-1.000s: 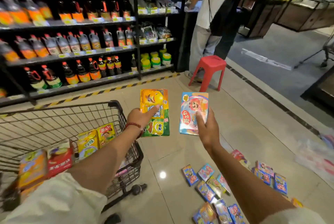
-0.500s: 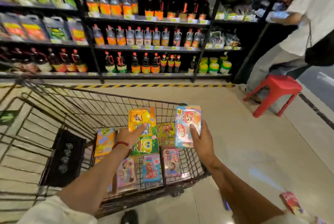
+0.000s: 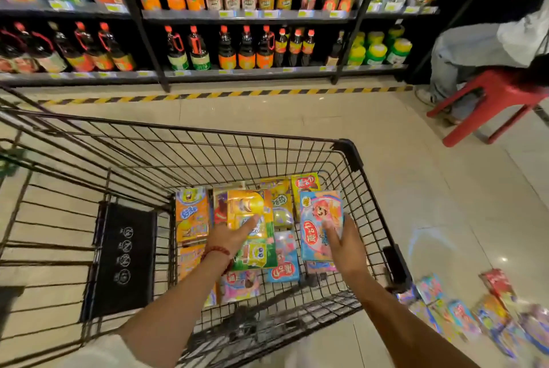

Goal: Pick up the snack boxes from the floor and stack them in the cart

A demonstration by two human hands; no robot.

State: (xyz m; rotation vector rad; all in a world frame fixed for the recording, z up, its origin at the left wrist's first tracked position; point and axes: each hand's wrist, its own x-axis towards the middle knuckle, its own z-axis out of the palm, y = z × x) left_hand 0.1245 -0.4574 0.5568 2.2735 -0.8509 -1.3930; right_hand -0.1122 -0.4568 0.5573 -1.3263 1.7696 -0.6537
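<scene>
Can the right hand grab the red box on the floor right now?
Probably not yet. The right hand is over the cart, holding a blue snack box. The red box lies outside the cart, to the right, with the wire side between them.

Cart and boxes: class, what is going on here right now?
A person is loading snack boxes into a wire shopping cart in a shop aisle. The left hand holds a yellow and green box over the boxes already lying in the cart. The right hand holds a blue and pink box over the cart's right side. More boxes lie on the floor to the right, not yet picked up.
</scene>
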